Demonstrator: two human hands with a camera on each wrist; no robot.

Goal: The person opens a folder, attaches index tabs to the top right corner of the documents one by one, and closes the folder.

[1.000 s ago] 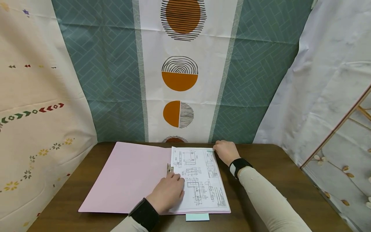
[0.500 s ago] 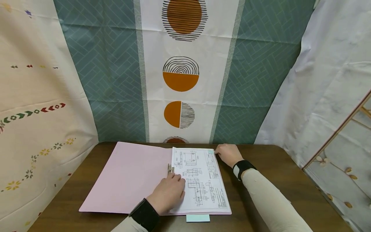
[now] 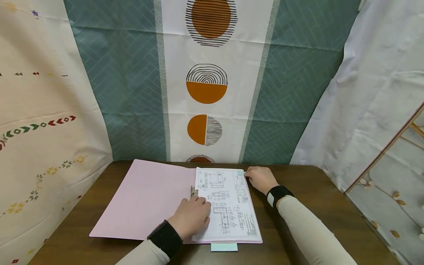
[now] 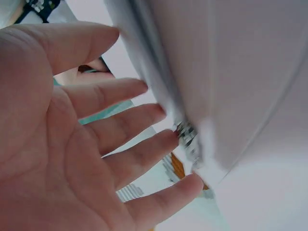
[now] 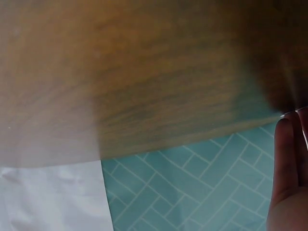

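A pink folder (image 3: 149,198) lies open on the table, with printed technical-drawing sheets (image 3: 228,206) on its right side. A metal clip (image 3: 194,191) sits at the sheets' left edge, by the folder's spine. My left hand (image 3: 192,215) rests on the sheets' left edge just below the clip; in the left wrist view its fingers (image 4: 130,122) are spread and nearly straight, near the clip (image 4: 187,137). At the sheets' top right corner my right hand (image 3: 261,179) pinches the paper edge, beside a small mint tab (image 3: 240,172). The right wrist view catches only part of this hand (image 5: 291,163).
A light-blue tab (image 3: 224,247) sticks out below the folder's bottom edge. The brown wooden table (image 3: 308,206) ends at a patterned curtain (image 3: 132,92) behind. Pale cloth hangs (image 3: 49,129) on the left and a white cloth (image 3: 371,110) on the right.
My right hand has shifted slightly down and toward me along the sheets' corner, leaving the mint tab more visible. My left hand has stayed about where it was.
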